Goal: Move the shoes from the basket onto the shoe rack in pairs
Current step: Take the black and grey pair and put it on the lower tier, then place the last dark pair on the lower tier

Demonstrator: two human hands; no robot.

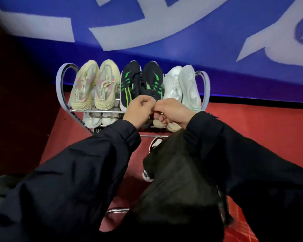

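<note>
Both curled, left hand [138, 110] and right hand [173, 111] knuckle to knuckle above the shoe rack [98, 111], grasp unclear; could nudge the beige pair [166, 124] off the lower rail.
</note>
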